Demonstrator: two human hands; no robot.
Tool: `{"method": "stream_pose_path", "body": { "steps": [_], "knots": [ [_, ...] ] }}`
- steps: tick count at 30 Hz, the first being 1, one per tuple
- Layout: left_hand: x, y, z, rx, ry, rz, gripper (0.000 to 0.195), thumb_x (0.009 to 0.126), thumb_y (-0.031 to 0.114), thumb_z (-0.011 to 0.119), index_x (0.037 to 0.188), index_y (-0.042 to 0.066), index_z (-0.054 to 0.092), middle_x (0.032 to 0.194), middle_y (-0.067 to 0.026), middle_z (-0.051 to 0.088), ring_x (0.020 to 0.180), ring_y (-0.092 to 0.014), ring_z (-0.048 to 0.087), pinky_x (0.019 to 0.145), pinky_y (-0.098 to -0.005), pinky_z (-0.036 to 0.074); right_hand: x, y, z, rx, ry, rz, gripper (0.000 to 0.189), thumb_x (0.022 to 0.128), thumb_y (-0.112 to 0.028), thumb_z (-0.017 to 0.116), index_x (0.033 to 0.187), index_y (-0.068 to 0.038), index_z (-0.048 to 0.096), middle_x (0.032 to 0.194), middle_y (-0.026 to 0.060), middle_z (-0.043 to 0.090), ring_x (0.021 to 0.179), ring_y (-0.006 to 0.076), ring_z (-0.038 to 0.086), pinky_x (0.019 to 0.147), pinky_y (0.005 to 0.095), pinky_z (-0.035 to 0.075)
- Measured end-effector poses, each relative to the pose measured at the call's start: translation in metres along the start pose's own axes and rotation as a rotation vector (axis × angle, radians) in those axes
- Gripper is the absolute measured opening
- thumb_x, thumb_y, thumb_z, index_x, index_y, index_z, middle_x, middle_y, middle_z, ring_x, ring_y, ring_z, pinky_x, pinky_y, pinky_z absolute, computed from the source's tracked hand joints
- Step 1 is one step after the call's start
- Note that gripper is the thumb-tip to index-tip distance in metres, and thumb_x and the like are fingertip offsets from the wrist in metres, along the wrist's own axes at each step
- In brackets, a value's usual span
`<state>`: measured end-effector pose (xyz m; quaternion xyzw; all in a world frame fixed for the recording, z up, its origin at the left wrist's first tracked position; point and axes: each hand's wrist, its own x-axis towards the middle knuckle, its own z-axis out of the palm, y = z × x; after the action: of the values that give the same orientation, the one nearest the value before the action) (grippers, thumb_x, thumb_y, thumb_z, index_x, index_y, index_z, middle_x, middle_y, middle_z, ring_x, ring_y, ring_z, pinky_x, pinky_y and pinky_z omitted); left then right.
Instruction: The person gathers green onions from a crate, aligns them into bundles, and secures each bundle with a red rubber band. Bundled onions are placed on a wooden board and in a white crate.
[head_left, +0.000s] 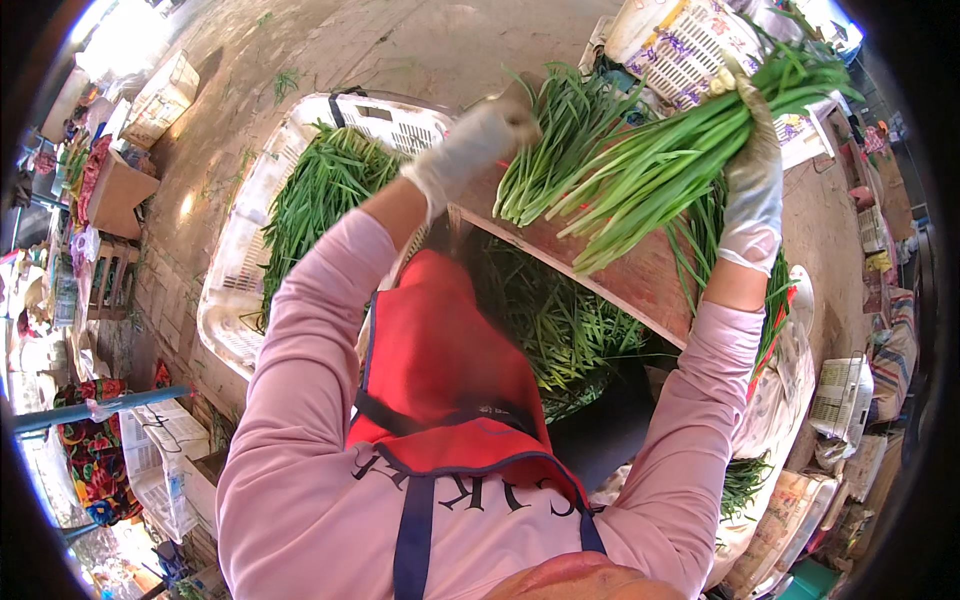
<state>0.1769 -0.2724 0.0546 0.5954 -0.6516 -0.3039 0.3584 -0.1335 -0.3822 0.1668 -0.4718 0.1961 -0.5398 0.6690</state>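
Observation:
My right hand (752, 142), in a soiled whitish glove, grips a long bunch of green leafy stalks (660, 172), like garlic chives, raised with the pale ends slanting down to the left. My left hand (499, 131), gloved and blurred, is beside another bunch of the greens (562, 135); whether its fingers hold anything cannot be told. That second bunch lies on a reddish wooden board (645, 289), pale ends towards me. More long greens hang at the board's right end, below my right hand.
A white plastic basket (232, 262) of greens (322, 187) stands on the left. Loose greens (570, 322) lie in a dark space below the board. A white printed basket (690, 52) stands beyond it. More crates (841, 397) line the right side, with others at the left.

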Motion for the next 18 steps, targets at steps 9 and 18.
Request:
{"method": "stream_pose_path", "body": {
  "steps": [9, 18],
  "knots": [
    [-0.062, -0.003, 0.079, 0.519, 0.232, 0.079, 0.013, 0.080, 0.023, 0.067, 0.079, 0.010, 0.065, 0.071, -0.0129, 0.066, 0.072, -0.035, 0.068, 0.063, -0.0466, 0.053, -0.007, -0.016, -0.044, 0.006, -0.034, 0.021, 0.052, 0.093, -0.017, 0.065, 0.137, 0.006, 0.048, 0.095, 0.0059, 0.058, 0.088, 0.0169, 0.057, 0.089, 0.0330, 0.051],
    [-0.219, -0.019, 0.069, -0.038, -0.539, 0.158, 0.018, 0.088, 0.022, 0.068, 0.100, 0.010, 0.073, 0.099, -0.0092, 0.071, 0.094, -0.024, 0.068, 0.082, -0.0360, 0.054, -0.013, -0.025, -0.003, 0.139, -0.194, 0.017, 0.051, 0.088, -0.009, 0.069, 0.131, 0.009, 0.050, 0.099, 0.0095, 0.061, 0.092, 0.0195, 0.062, 0.089, 0.0335, 0.055]
  ]
}}
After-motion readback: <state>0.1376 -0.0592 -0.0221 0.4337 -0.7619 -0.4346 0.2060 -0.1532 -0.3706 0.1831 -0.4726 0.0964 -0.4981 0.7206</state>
